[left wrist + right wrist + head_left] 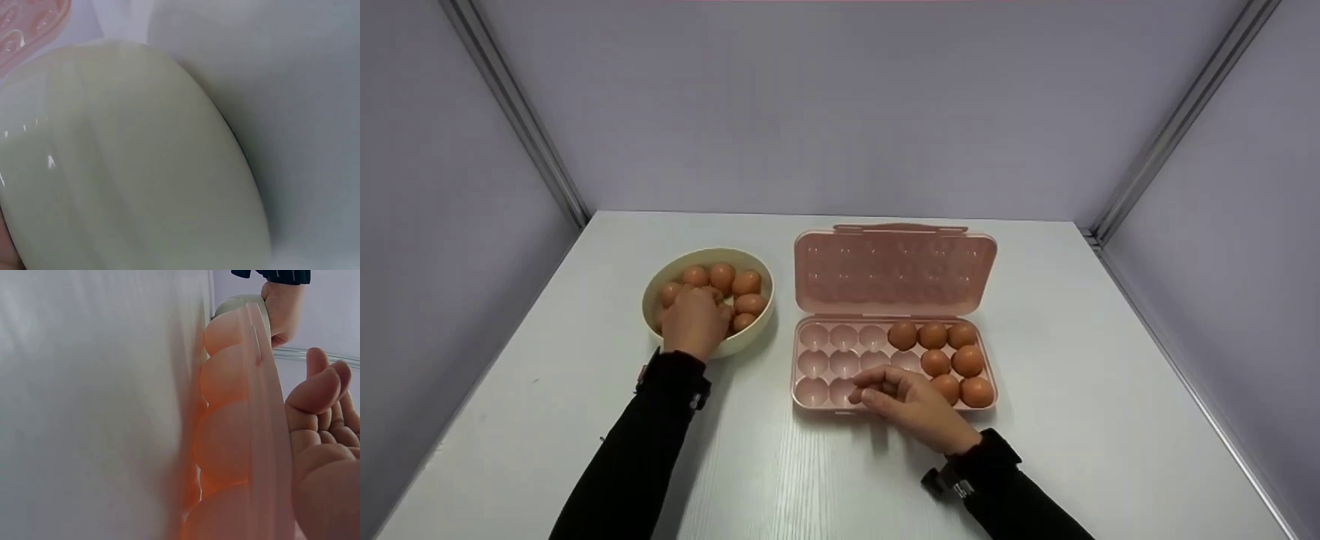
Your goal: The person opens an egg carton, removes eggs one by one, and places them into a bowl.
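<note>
In the head view my left hand [695, 324] reaches down into a cream bowl [651, 324] of brown eggs [721, 277]. Its fingers are among the eggs and mostly hidden, so I cannot tell whether they grip one. Right of the bowl lies a pink egg box [894, 414], its lid [896, 274] raised at the back. Brown eggs [967, 361] fill cups at its right end, while the left cups hold none. Over the box's front row, my right hand [922, 411] hovers with fingers loosely bent and nothing between them, as the right wrist view also shows.
Both box and bowl stand on a white table [765, 472], enclosed by pale walls [825, 112] at the back and sides. Most of the left wrist view is the bowl's outer wall [140, 157], with a corner of the pink lid [34, 28] beyond.
</note>
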A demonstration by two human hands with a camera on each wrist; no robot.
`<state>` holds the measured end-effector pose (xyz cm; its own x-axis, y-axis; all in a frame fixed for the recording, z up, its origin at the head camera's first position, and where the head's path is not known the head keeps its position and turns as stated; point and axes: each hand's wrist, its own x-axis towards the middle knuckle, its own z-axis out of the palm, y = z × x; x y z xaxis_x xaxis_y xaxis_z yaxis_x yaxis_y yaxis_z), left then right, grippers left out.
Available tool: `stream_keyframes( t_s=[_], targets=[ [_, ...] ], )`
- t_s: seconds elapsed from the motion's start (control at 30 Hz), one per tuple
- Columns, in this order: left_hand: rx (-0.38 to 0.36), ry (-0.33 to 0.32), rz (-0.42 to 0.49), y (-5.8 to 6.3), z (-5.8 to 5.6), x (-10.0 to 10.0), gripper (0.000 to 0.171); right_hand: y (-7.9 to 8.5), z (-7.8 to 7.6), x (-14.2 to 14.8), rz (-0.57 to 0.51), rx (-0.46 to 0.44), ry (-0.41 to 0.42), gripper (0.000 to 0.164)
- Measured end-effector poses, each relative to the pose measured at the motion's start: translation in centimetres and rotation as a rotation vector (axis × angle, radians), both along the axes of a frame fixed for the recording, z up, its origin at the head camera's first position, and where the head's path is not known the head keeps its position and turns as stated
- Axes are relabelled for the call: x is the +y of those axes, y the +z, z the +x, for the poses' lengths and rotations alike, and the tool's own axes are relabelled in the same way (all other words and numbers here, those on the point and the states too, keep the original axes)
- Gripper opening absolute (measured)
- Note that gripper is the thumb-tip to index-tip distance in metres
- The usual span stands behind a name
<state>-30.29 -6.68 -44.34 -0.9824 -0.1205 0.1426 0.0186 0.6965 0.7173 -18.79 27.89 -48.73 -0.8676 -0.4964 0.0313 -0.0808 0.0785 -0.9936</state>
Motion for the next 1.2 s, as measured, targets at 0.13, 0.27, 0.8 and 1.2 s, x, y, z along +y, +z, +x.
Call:
stream_keyframes(
  t_s=[0.13,0.27,0.8,1.2],
  targets=[
    [0.252,0.052,-0.223,0.0,1.6,1.6,0.021,0.1,0.1,0.0,-0.003,0.001,0.005,0.046],
    [0.578,-0.021,-0.196,-0.3,4.3,4.9,0.027,0.0,0.1,0.0,-0.003,-0.001,0.0,0.046],
    [0.48,-0.508,-0.36,-3.6,14.4,12.8,0.019,2.6,0.0,2.7,0.028,0.106,-0.063,0.038],
    [0.704,-0.475,-0.503,-4.4,15.0,13.8,0.025,9.2,-3.3,7.7,0.353,0.399,-0.483,0.03]
  ],
)
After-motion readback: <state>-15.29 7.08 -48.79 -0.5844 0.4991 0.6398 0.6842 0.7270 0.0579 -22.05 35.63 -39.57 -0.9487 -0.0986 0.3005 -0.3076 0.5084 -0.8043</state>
